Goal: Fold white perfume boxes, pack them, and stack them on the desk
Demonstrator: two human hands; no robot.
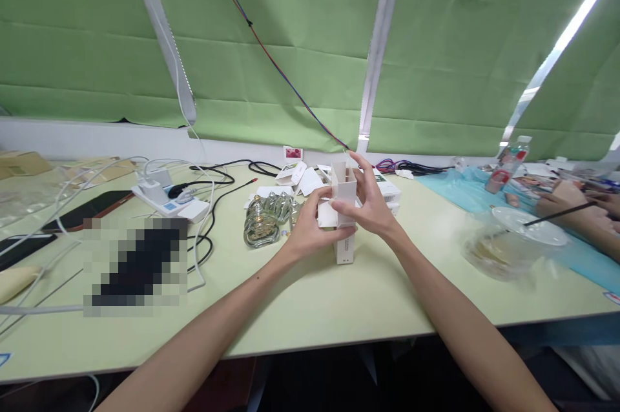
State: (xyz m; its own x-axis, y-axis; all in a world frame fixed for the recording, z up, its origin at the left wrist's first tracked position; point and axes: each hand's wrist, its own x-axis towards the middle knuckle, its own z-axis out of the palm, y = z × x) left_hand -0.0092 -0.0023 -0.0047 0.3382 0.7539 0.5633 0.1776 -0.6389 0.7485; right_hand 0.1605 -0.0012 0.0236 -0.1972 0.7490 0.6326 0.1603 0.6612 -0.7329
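Observation:
A small white carton (345, 221) stands upright on the pale green table (310, 302), its top flaps open. My left hand (310, 225) grips its left side with curled fingers. From the right, my right hand (371, 202) holds the box, thumb pressed on its front and the fingers partly raised above the open top. Just left of my hands lie several clear glass bottles (265, 221) in a cluster. More white cartons and flat card pieces (300, 176) lie behind the box.
A white power strip (167, 197) with cables sits at the left, beside dark flat devices (84, 212). At the right, another person's hands (576, 205) hold a thin dark stick over a clear bowl (508, 244) on blue sheeting; a water bottle (506, 165) stands behind.

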